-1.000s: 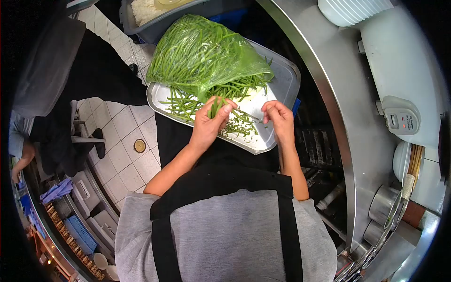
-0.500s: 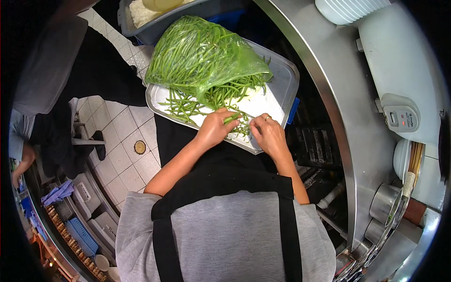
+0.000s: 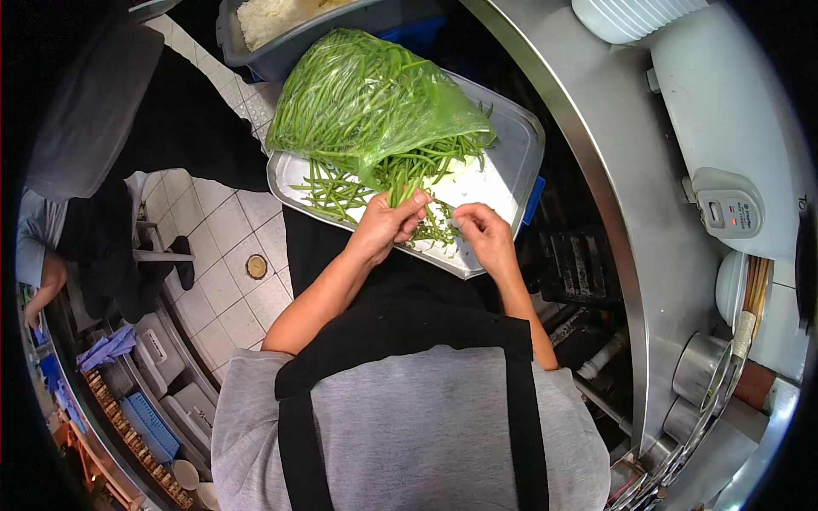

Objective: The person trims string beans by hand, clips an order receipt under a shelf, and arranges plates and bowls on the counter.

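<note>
A clear plastic bag (image 3: 366, 94), packed with green beans, lies over the far side of a metal tray (image 3: 521, 115). Loose green beans (image 3: 334, 194) spill from it on the left. My left hand (image 3: 385, 228) is closed round a few green beans, their ends showing above the thumb. Just to its right, my right hand (image 3: 487, 240) has thumb and forefinger pinched together; whatever is between them is too small to make out. Short bean trimmings (image 3: 439, 228) are scattered on the tray between and below the hands.
Beyond the tray stands a grey tub (image 3: 247, 53) of white rice. A steel counter (image 3: 588, 102) curves along the right, holding stacked white bowls (image 3: 635, 19), a rice cooker (image 3: 724, 204) and pots (image 3: 700, 366). Another person (image 3: 94, 128) stands at the left.
My left hand has turned and shifted slightly left and up, so the held beans now point away from me. My right hand stays close by, still pinched. The other person's arm has moved.
</note>
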The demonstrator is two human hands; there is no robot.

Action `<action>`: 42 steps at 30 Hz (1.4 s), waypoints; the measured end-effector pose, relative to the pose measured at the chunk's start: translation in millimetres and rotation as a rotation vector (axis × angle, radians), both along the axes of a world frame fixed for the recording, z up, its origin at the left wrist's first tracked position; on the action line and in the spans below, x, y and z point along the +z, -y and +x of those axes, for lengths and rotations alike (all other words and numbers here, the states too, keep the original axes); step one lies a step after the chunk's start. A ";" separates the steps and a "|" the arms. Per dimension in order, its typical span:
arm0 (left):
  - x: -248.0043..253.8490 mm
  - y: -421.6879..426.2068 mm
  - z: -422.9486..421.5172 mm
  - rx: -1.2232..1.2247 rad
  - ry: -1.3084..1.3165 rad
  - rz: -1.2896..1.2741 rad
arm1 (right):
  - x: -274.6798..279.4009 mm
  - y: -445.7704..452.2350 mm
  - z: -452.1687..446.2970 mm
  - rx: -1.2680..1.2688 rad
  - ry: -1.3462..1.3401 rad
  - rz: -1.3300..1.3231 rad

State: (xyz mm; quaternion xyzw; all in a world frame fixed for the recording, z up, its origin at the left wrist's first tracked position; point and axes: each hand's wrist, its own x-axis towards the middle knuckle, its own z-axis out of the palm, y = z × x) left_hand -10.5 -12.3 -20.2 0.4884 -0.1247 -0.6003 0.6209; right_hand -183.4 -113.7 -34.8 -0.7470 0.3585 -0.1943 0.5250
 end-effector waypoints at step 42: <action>-2.5 -9.7 -15.1 -0.353 1.279 -0.293 | 37.5 -26.2 -10.7 0.122 -0.191 -0.697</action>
